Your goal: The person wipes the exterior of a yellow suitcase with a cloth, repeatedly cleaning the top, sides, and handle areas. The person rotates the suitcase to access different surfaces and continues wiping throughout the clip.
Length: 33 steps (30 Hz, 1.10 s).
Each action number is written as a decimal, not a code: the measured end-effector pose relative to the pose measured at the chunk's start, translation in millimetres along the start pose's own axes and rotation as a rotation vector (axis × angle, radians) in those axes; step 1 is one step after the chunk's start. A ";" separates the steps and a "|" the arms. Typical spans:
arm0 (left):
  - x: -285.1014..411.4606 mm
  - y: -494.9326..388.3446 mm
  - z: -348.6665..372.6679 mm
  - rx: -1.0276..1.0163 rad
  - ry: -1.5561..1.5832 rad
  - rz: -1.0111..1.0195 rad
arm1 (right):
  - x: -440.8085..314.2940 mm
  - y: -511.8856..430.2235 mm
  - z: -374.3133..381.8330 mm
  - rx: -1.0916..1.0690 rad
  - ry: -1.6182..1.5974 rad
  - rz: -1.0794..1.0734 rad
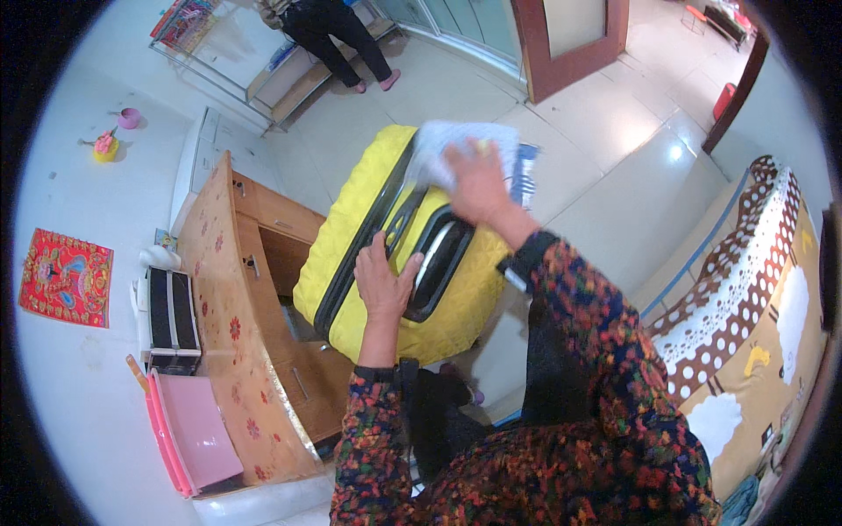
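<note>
A yellow hard-shell suitcase (368, 191) with a black zip band and a recessed black handle (427, 283) stands on the floor before me. My left hand (385, 279) rests on its side between zip band and handle, thumb and fingers apart. My right hand (477, 181) lies on a pale cloth (427, 148) at the suitcase's far end; the cloth is blurred and its fingers' grip is partly hidden. Beyond the cloth a blue and white packet or cloth (527, 174) sticks out.
Left stands a wooden cabinet (283, 210) with an open compartment; a pink box (197, 421) is on its top. At right is a bed with a polka-dot cover (697, 355). Another person (329, 33) stands by a rack at the far wall, near a brown door frame (572, 72).
</note>
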<state>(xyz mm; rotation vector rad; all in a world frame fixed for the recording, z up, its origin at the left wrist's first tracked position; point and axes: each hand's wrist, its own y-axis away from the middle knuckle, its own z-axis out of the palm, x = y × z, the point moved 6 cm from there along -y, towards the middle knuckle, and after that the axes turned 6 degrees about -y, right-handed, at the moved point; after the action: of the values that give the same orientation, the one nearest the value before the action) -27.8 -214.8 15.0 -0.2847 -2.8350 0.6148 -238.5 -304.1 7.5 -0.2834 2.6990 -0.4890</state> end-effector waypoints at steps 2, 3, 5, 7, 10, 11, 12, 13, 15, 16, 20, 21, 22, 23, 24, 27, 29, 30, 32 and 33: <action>-2.5 -0.4 -1.0 -0.015 -0.011 -0.012 | -19.1 3.8 6.1 -0.009 -0.083 -0.192; -3.2 0.9 -1.9 -0.022 -0.014 -0.009 | -23.5 7.5 9.4 -0.022 -0.142 -0.216; -3.7 -0.2 -3.9 -0.009 -0.010 0.025 | -5.8 -13.6 6.4 0.013 -0.149 -0.147; -4.4 1.4 -3.6 0.010 0.025 0.050 | 14.6 -34.1 7.6 -0.021 -0.197 -0.037; -9.8 3.6 -2.3 0.028 0.042 0.053 | 27.1 -44.7 12.5 -0.052 -0.238 0.064; -12.2 4.3 -1.8 0.014 0.049 0.056 | 26.3 -41.9 11.8 -0.010 -0.206 0.071; -16.1 4.4 -3.8 0.004 0.063 0.068 | 23.6 -36.3 12.8 0.006 -0.192 0.071; -19.5 4.4 -7.2 0.007 0.087 0.087 | 19.1 -26.6 11.7 0.055 -0.167 0.067; -30.6 5.4 -14.4 -0.041 0.102 0.075 | 11.1 -5.1 11.3 0.079 -0.159 0.075; -36.2 6.3 -18.9 -0.055 0.085 0.065 | 3.6 8.8 4.4 0.185 -0.146 0.046; -63.9 10.3 -21.8 -0.161 0.063 -0.267 | -27.5 62.2 -12.1 0.187 -0.191 0.033; -69.9 12.4 -21.6 -0.168 0.042 -0.365 | -40.8 76.7 -11.0 0.090 -0.138 0.039; -65.4 12.7 -20.2 -0.169 -0.066 -0.306 | -55.9 91.2 -14.5 0.080 -0.080 0.010; -55.1 11.5 -23.5 -0.072 -0.246 -0.158 | -66.6 98.3 -21.6 0.137 0.006 -0.025; -51.3 12.4 -25.3 -0.007 -0.291 -0.118 | -76.7 101.3 -18.1 0.028 -0.075 -0.102; -47.9 13.6 -24.6 0.028 -0.288 -0.072 | -85.0 95.5 -14.6 -0.091 -0.206 -0.262; -51.2 13.2 -24.9 -0.008 -0.283 -0.101 | -69.5 83.4 -11.9 -0.125 -0.213 -0.235; -50.1 12.3 -26.3 0.003 -0.267 -0.078 | -55.9 80.0 -17.4 -0.027 -0.296 -0.118; -49.6 10.4 -27.2 0.004 -0.209 -0.073 | -53.4 86.7 -13.4 -0.125 -0.295 -0.164; -49.3 10.5 -26.1 -0.019 -0.199 -0.070 | -55.1 91.6 -13.9 -0.138 -0.291 -0.175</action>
<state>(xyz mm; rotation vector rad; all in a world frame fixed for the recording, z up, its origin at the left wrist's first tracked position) 27.6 -207.0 24.9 -0.1334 -3.0269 0.6352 -205.7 -201.4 3.7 -0.5861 2.4369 -0.2839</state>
